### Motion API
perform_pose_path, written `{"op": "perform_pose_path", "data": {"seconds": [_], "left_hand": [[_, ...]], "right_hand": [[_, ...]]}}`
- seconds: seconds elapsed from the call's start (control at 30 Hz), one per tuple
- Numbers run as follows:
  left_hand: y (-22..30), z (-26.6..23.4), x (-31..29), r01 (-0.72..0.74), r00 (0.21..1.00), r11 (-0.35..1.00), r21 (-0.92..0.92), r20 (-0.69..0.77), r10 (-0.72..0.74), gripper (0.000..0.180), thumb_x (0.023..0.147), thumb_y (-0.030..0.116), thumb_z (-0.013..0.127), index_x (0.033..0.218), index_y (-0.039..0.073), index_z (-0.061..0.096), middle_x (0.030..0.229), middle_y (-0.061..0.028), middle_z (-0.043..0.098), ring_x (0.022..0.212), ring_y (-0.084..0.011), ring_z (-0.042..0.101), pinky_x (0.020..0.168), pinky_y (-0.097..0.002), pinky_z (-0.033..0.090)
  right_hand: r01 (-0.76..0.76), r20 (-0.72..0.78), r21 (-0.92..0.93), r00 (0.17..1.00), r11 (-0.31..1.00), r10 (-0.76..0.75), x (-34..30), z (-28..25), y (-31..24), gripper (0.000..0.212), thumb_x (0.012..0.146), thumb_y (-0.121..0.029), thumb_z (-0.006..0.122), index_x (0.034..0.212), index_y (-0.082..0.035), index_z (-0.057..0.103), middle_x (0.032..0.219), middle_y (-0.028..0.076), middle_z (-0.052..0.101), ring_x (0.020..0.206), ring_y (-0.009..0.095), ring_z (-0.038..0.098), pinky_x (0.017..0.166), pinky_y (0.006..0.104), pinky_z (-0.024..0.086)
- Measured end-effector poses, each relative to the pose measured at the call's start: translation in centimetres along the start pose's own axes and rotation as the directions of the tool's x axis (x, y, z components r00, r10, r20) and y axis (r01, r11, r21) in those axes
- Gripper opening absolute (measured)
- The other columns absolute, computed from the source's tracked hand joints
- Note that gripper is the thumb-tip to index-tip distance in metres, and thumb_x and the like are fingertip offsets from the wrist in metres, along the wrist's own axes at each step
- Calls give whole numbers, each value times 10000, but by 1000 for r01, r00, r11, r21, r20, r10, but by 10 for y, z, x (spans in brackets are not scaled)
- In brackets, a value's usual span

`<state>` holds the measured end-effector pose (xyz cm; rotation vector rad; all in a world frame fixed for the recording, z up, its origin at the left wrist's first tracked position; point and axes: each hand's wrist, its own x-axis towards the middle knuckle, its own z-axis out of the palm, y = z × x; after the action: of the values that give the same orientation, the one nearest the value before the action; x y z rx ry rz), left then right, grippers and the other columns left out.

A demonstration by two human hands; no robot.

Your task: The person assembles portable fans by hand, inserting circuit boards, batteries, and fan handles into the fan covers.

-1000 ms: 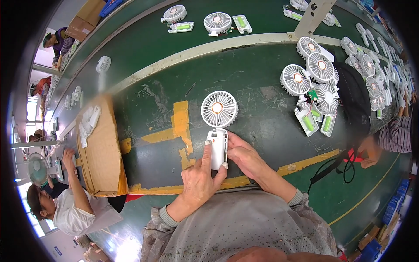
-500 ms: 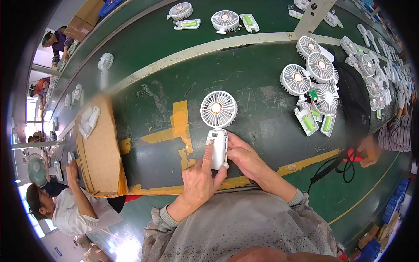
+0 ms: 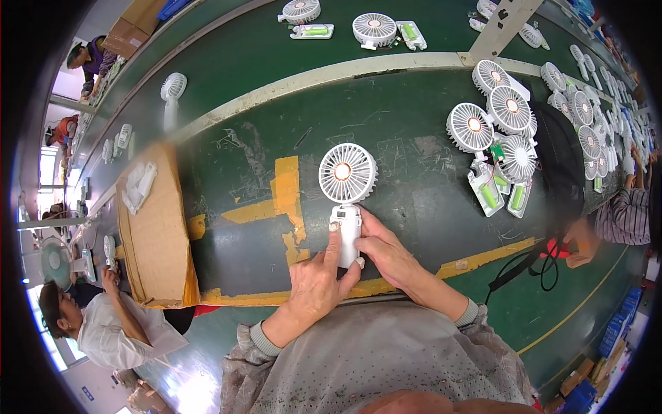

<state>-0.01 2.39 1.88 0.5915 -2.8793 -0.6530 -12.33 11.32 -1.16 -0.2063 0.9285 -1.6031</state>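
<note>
A white handheld fan [image 3: 347,174] lies in front of me on the dark worktop, its round grille away from me and its handle toward me. The handle has a small dark window near its top. My left hand [image 3: 316,279] is closed on the handle, index fingertip pressed near that window and thumb at the lower end. Gripping the handle's right side is my right hand [image 3: 387,254], its thumb on the edge and its fingers partly hidden behind.
Open fans with green batteries [image 3: 488,195] are piled at the right, beside a black bag [image 3: 560,159]. A cardboard tray [image 3: 157,238] with white parts stands at the left. More fans [image 3: 374,31] lie on the far green belt. Co-workers sit left and right.
The fans on the far belt have shifted right. Both hands stay on the fan, which sits slightly farther right in view. The co-worker at left now has a small fan raised into view.
</note>
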Motion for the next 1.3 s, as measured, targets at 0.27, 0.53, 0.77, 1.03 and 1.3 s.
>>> {"op": "perform_pose_path", "data": {"seconds": [0.27,0.53,0.77,1.03,1.3], "left_hand": [[-10,-4,0,-45,999,999,-23,13,45,670,699,248,706,1221,-93,461,577,-135,586,442,-256,574,412,-350,426],[-7,1,-6,-58,998,998,12,-7,58,749,736,270,684,1310,-82,357,597,-122,577,429,-244,563,378,-356,425],[-10,1,-8,-70,998,997,-25,-2,70,768,737,286,684,1322,-77,342,594,-109,564,418,-236,550,369,-359,419],[-8,0,-6,-62,998,998,20,22,61,735,711,264,711,1288,-67,401,573,-115,573,428,-241,559,398,-348,427],[-1,-4,-7,-37,997,999,20,68,35,678,728,256,707,1259,-57,426,643,-125,592,485,-248,588,445,-348,454]], "right_hand": [[-3,-14,-36,1000,999,3,0,-1,2,583,814,8,380,1386,-12,268,1265,68,428,1165,157,393,1012,307,296],[-65,-22,71,998,995,67,0,0,-2,565,826,4,386,1382,-18,288,1254,69,447,1160,164,416,1000,313,324],[-83,-51,72,995,994,87,-1,2,-5,564,820,7,384,1376,-36,306,1221,66,468,1131,164,448,979,316,356],[-10,-98,-6,995,1000,10,-1,9,2,453,919,-105,458,1349,-27,339,1180,47,490,1078,116,452,941,284,374],[36,-168,-70,985,997,-48,3,2,13,368,942,-150,490,1280,-16,429,1075,37,558,945,74,515,818,235,451]]}}
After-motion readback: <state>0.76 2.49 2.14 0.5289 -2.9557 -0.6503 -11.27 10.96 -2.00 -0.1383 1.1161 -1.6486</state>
